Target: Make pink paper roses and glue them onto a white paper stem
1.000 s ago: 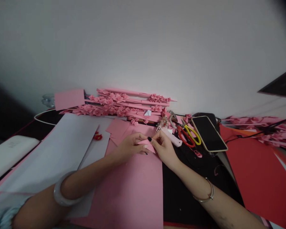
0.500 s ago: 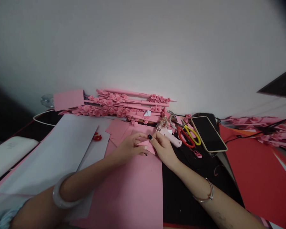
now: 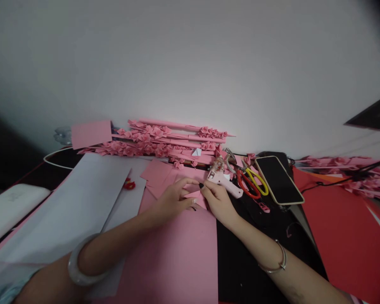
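Between my two hands is a small piece of folded pink paper, held above a large pink sheet. My left hand grips its left side, thumb and fingers pinched on it. On the other side my right hand pinches the paper's right edge, its dark-nailed thumb on top. The fingertips of both hands nearly meet. Smaller pink paper pieces lie just beyond my left hand. A pale pink glue gun rests close behind my right hand.
Red-handled pliers, yellow-handled pliers and a phone lie to the right, before a red sheet. Pink paper flower stems line the wall. White sheets and a white box-shaped device are at left.
My left fingers have shifted slightly on the pink paper, the index finger reaching further toward my right thumb. Both hands keep hold of it. The view has moved a little.
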The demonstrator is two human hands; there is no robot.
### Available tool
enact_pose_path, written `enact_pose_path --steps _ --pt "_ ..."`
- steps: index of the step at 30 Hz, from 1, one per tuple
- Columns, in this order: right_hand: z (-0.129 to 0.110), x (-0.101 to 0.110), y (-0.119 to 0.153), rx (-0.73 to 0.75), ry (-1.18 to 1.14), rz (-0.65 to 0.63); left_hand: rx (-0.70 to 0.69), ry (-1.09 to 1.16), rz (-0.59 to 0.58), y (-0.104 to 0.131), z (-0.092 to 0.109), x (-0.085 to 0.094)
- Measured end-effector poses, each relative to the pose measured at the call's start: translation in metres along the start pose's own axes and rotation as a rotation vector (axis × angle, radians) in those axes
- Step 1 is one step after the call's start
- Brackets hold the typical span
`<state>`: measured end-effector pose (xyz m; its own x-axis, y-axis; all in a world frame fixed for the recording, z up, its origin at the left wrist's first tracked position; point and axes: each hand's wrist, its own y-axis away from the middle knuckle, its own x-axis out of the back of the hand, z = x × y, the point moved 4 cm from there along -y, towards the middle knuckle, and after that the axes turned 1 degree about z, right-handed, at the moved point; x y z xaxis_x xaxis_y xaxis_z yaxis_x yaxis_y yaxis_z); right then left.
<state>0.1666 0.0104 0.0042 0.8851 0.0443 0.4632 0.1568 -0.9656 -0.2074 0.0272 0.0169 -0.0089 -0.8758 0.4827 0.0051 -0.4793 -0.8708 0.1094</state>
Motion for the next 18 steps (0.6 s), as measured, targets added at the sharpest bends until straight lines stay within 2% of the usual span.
enact_pose_path --steps 4,10,18 --pt "0.0025 -0.0004 0.0001 -0.004 0.013 -0.008 0.011 0.021 -0.023 0.0003 -0.0031 -0.0004" --pt "0.0025 0.0003 -0.0007 -0.023 0.033 -0.022 0.073 0.118 -0.038 0.0027 0.0032 -0.0021" --pt "0.0030 0.0008 0.0006 0.027 0.069 -0.035 0.167 0.185 -0.050 0.0002 0.0033 -0.0008"
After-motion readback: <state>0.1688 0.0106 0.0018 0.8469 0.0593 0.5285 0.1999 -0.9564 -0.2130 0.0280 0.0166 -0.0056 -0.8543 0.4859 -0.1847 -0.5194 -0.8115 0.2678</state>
